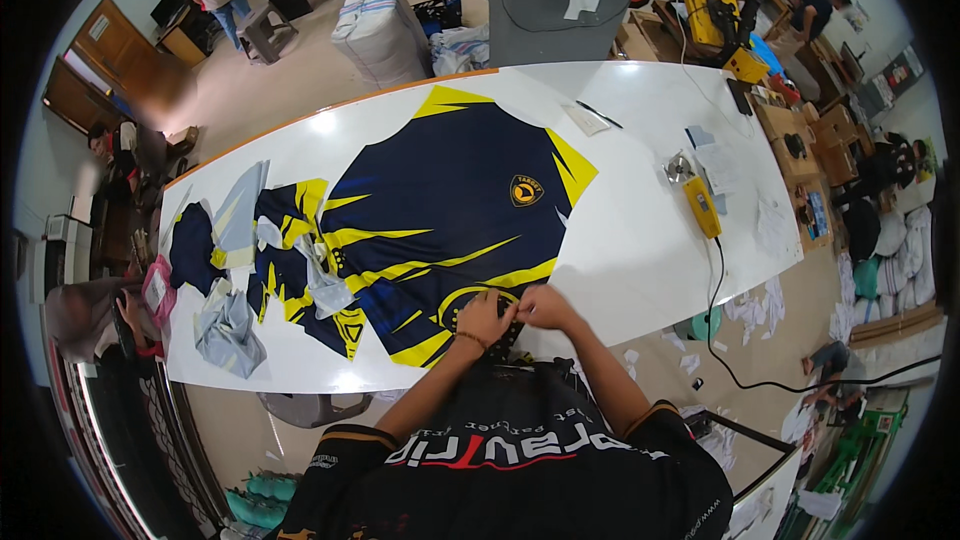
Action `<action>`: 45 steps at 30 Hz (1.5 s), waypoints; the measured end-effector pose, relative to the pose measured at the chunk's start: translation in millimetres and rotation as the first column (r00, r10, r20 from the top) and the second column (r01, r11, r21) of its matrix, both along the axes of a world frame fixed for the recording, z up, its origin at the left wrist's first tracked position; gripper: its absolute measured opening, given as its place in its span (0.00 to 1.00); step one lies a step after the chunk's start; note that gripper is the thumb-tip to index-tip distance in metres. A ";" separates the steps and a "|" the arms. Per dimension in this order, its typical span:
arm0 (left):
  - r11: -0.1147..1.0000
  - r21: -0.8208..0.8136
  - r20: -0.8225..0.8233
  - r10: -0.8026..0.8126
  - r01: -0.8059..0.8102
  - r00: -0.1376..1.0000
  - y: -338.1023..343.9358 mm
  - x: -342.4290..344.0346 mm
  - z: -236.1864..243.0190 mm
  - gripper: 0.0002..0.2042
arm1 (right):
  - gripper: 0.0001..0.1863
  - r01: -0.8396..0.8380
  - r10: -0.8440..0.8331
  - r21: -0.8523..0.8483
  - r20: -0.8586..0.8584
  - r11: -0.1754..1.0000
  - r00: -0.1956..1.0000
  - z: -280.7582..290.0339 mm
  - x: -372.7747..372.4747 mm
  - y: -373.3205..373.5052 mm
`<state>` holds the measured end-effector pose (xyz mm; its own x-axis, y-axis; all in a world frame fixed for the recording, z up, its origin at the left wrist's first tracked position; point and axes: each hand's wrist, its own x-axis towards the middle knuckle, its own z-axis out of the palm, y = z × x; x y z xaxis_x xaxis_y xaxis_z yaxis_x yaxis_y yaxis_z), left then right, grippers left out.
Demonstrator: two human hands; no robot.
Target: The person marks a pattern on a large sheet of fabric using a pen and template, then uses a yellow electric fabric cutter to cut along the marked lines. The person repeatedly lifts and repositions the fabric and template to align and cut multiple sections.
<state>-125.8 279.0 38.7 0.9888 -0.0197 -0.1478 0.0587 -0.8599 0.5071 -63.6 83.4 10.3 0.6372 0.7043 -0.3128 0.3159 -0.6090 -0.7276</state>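
Lying flat across a white counter (640,240) is a navy and yellow jersey panel (450,200), its near edge pinched by both hands. The left hand (484,318) and the right hand (541,307) are set close together, fingers closed on the fabric by the curved yellow neckline. Smaller cut pieces (250,260) are piled on the left. A yellow handheld cutter (700,204) is placed well to the right.

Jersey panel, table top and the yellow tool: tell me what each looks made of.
Jersey panel: thin printed synthetic-looking fabric, lying flat with soft folds, navy and yellow. Table top: smooth white laminate or painted board, glossy from lamp reflections. Yellow tool: likely hard plastic body, with a black cord.
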 end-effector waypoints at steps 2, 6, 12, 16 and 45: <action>0.996 0.071 0.177 -0.066 0.054 0.982 2.3 -5.3 5.0 0.18 | 0.18 0.401 -0.464 0.270 0.233 0.875 0.855 -23.7 25.2 -35.2; 0.990 0.001 0.044 -0.138 0.138 0.990 26.5 -26.0 -17.7 0.12 | 0.49 0.347 -0.274 -0.070 0.477 0.935 0.835 34.5 74.8 -47.4; 0.695 -0.714 -0.018 0.102 -0.084 0.995 65.2 -32.8 42.2 0.05 | 0.36 0.259 -0.213 -0.034 0.474 0.965 0.854 37.5 88.3 -50.4; 0.380 -0.925 0.022 0.069 -0.006 0.997 99.4 -30.1 102.4 0.04 | 0.17 0.250 -0.228 0.022 0.495 0.968 0.838 14.4 71.5 -46.9; 0.897 0.132 0.473 0.317 -0.421 0.822 323.4 -39.0 303.3 0.15 | 0.15 0.217 -0.398 0.390 0.481 0.895 0.781 278.8 120.0 -82.3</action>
